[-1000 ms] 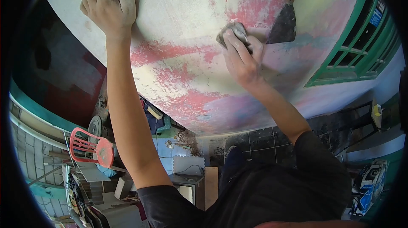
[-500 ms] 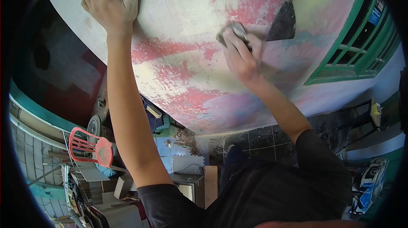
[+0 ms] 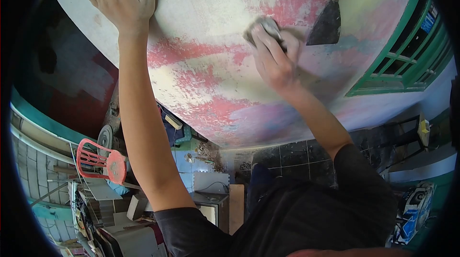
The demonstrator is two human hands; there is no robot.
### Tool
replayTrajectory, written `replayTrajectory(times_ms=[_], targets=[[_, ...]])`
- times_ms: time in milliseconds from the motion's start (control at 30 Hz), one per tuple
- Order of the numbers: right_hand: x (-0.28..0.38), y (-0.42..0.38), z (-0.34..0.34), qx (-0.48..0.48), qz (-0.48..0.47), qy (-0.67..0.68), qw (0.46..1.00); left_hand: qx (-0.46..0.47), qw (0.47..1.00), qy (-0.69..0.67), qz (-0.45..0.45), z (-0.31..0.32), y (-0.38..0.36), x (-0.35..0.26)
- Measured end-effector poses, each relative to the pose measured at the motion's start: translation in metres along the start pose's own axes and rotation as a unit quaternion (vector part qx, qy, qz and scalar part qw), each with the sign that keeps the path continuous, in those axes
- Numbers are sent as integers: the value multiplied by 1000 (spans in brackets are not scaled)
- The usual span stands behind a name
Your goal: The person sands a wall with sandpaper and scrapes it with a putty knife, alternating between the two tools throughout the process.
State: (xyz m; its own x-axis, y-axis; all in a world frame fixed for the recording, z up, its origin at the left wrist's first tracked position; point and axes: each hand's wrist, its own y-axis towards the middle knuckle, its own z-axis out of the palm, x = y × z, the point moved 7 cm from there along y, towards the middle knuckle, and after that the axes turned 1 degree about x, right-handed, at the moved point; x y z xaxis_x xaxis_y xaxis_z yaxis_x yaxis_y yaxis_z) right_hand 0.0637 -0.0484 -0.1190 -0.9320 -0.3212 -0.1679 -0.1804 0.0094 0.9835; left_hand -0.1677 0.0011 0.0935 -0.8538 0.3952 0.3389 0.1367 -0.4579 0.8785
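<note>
A wall (image 3: 201,17) with worn white, pink, yellow and purple paint fills the upper middle. My left hand (image 3: 125,0) rests against it at the top left, fingers spread, with the fingertips cut off by the frame edge. Pressed to the wall near the middle, my right hand (image 3: 277,60) grips dusty grey sandpaper (image 3: 266,26); its contact side is hidden and its outline is blurred. Right of this hand, a dark blade-shaped piece (image 3: 326,24) with a rusty brown stem shows against the wall, apart from my fingers.
A green-framed window (image 3: 393,60) is set at the right. Below lies a dark tiled floor (image 3: 294,163), with debris (image 3: 208,156) by the wall's corner. A red plastic chair (image 3: 115,165) and piled boards stand at lower left; a dark stool (image 3: 419,132) stands at right.
My right hand has moved slightly up along the wall with the sandpaper. The camera view has shifted a little, while my left hand keeps its place on the wall.
</note>
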Motion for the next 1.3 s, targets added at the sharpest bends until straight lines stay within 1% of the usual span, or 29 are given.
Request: replayTrajectory(times_ms=[67, 167, 200, 300, 333, 367, 467, 567, 600, 700, 733, 800, 933, 1000, 1100, 1133, 1200, 1233, 1267, 1300], targets=[[0, 50, 7, -66, -25, 37, 997, -1, 1000, 4, 4, 1, 3, 2], [7, 103, 5, -55, -19, 25, 998, 5, 1000, 2, -5, 0, 0, 3], [6, 94, 5, -55, -19, 24, 998, 7, 1000, 0, -2, 1, 0, 3], [1, 31, 1, -61, 5, 46, 997, 4, 1000, 3, 2, 1, 2, 4], [2, 3, -2, -40, 0, 28, 999, 5, 1000, 2, 1, 1, 1, 3], [5, -1, -4, -19, -6, 11, 1000, 4, 1000, 4, 2, 2, 2, 2], [4, 8, 2, -41, -29, 15, 999, -2, 1000, 7, 2, 0, 2, -1], [13, 87, 7, -63, -22, 42, 997, 1, 1000, 2, 8, 0, 3, -2], [15, 99, 6, -71, -20, 54, 996, 9, 1000, 4, 5, -1, 3, -1], [12, 75, 7, -77, -11, 49, 996, 15, 1000, 3, -2, 0, 1, 2], [12, 52, 6, -79, -13, 49, 996, 15, 1000, -5, -1, 0, 2, 3], [7, 0, 7, -35, -4, 31, 999, 13, 1000, 1, -3, 0, 1, 1], [6, 3, 5, -16, -12, 39, 999, 15, 1000, 9, -11, 0, 2, -3], [13, 54, 10, -50, -30, 39, 998, 15, 1000, 6, -5, -1, 3, -1], [21, 99, 11, -73, -19, 57, 996, 22, 1000, 4, -9, -3, 1, -2], [18, 92, 10, -76, -21, 55, 995, 30, 999, 8, -12, -1, 3, -2], [13, 53, 8, -50, -8, 46, 998, 29, 999, 1, -13, -1, 3, -2], [10, 30, 2, -53, -11, 48, 997, 33, 999, -8, -15, -2, 4, -2], [8, 6, -1, -35, -14, 37, 999, 31, 999, -6, -13, -2, 4, -4], [8, 0, -2, -17, -18, 25, 999, 28, 1000, 2, -14, -1, 4, -5]])
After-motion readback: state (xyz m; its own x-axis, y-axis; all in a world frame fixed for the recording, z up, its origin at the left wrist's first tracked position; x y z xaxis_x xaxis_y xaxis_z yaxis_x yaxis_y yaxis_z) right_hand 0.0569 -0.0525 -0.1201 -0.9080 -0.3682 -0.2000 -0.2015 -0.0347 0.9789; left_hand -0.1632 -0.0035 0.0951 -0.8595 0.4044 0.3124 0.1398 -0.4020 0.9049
